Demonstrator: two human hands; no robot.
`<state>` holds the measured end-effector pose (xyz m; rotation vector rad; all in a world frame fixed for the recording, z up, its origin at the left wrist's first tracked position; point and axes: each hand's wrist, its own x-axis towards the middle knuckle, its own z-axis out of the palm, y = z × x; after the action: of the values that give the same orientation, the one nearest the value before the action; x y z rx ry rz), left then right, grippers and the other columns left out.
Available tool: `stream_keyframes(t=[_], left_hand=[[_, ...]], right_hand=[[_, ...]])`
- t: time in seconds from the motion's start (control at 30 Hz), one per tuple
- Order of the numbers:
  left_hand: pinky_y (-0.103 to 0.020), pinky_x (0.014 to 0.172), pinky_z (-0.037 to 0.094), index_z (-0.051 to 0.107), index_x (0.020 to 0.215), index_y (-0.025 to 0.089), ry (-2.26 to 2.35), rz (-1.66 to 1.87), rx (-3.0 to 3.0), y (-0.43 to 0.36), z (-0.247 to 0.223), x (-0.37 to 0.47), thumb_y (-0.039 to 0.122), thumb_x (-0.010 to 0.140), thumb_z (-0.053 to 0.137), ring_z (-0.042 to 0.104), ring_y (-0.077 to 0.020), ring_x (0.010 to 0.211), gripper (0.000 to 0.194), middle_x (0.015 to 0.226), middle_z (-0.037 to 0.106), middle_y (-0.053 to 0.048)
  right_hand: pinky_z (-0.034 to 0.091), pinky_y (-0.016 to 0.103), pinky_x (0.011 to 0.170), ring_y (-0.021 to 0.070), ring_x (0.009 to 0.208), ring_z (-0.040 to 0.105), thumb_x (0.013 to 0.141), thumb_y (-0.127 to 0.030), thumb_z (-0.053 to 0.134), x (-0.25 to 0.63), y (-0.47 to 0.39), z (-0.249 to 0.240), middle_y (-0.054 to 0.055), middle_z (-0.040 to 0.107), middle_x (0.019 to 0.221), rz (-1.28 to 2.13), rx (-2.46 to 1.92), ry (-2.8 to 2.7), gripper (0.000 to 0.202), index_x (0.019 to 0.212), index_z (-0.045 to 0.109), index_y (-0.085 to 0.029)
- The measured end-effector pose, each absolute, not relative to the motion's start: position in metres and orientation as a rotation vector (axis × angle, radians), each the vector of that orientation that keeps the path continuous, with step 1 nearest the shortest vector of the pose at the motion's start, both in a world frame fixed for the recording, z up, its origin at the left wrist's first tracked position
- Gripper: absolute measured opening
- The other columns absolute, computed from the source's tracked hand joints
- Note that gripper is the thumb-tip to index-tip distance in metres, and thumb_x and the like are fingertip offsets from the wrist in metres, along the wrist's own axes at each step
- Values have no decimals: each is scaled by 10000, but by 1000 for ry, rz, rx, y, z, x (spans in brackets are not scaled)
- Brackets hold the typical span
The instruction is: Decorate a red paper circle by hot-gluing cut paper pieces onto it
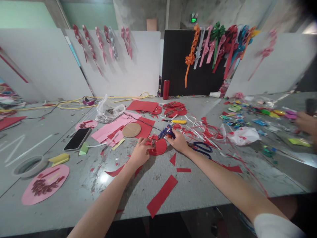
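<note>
My right hand (178, 140) is closed around a small blue hot glue gun (164, 132), its nozzle pointing left and down. Beneath the nozzle lies a round red felt disc (160, 148) with brownish, coil-like trim (154, 142) on it. At the disc's left edge, the bent fingers of my left hand (140, 152) grip it; the fingertips are partly hidden. A brown cardboard circle (131, 130) rests on pink and red felt sheets just behind my left hand. Dark-blue-handled scissors (201, 148) lie beside my right wrist.
Nearby are a yellow cutter (178, 122), a phone (77, 138), a tape roll (30, 166), a decorated pink disc (46, 185) and a red strip (162, 195). A red bottle (166, 90) stands by the back boards. Another person's hand (307, 122) is at far right.
</note>
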<state>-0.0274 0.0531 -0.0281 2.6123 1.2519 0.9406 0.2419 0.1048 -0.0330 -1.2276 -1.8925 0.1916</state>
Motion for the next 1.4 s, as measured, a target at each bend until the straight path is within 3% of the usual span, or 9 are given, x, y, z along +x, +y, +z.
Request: stream_keyframes(t=[0.3,0.5,0.63,0.8,1.0,1.4], left_hand=[[-465,1061,521,846,1012,279,1276,911,2572,55,-30,-28,-60,711,500,532,-279,1195,570,1279,670,-73],[-447,1027,509,835,993,239,1447,1128,2418,59,-35,-33,-57,759,478,533,-276,1166,519,1179,683,-86],[-458,1016,499,833,954,226,1578,1195,2313,62,-38,-37,-44,756,484,528,-288,1144,484,1110,698,-87],[-466,1022,502,840,862,234,1628,1194,2255,64,-40,-38,-30,746,495,536,-296,1127,449,1086,712,-83],[-454,1015,507,835,819,245,1631,1163,2251,66,-45,-37,3,792,503,533,-295,1125,412,1097,712,-90],[-446,974,509,857,832,243,1642,1042,2230,68,-49,-37,-1,793,504,532,-290,1081,431,1107,716,-101]], right_hand=[[442,292,716,209,767,629,940,-401,633,243,105,-37,24,673,844,126,-1250,-1938,179,943,602,-224],[500,324,806,262,964,712,973,-383,651,240,103,-36,81,749,1056,48,-1325,-2092,314,1232,631,-205],[520,338,837,277,1031,723,983,-448,668,238,100,-35,94,752,1137,10,-1317,-2132,423,1322,605,-204],[519,339,821,279,1044,721,988,-511,674,238,101,-37,95,746,1137,-69,-1292,-2173,461,1309,598,-190],[499,328,758,260,966,720,1009,-417,649,240,102,-39,90,740,1072,-146,-1273,-2210,326,1222,626,-172],[500,330,743,263,941,709,1001,-353,647,241,102,-40,108,739,1058,-244,-1224,-2222,281,1207,647,-163]])
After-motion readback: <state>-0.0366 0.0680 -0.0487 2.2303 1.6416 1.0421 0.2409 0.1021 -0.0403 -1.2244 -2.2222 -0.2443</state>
